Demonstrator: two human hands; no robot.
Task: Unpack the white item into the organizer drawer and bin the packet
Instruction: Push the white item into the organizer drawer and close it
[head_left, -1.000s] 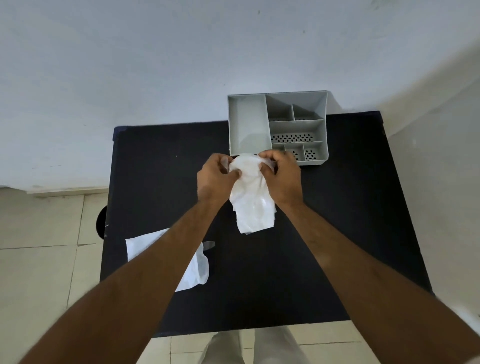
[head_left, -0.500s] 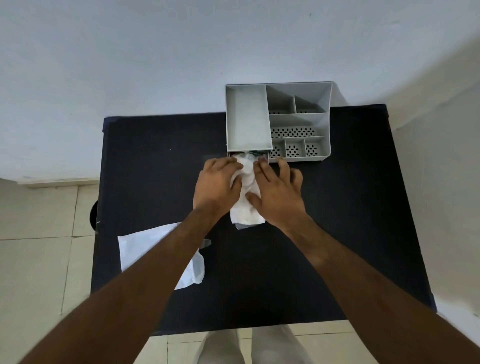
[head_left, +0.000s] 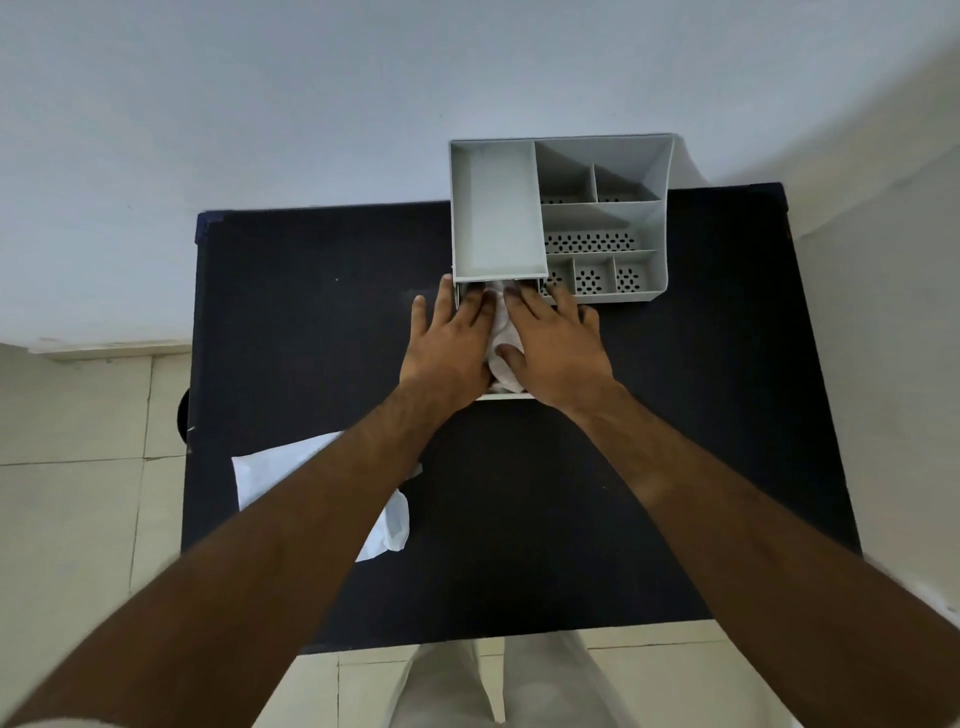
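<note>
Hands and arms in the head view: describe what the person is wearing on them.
Nothing covers them. The left hand and right hand are bare, with no gloves, rings or wristbands visible, and no watch on either wrist. Both forearms are bare right down to the bottom of the frame, so no sleeve shows. Light-coloured trousers appear below, between the arms.

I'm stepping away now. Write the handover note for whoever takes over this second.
Left hand: flat, pressing on the white item.
Right hand: flat, pressing on the same item from the other side.
White item: in the pulled-out drawer at the organizer's front, fingers reaching under the organizer's edge.
Packet: on the table, near left, partly hidden by the left arm.
Done: item unpacked and laid in the drawer.
Left: finish tucking it in, close the drawer, bin the packet. No bin is in view.
</note>
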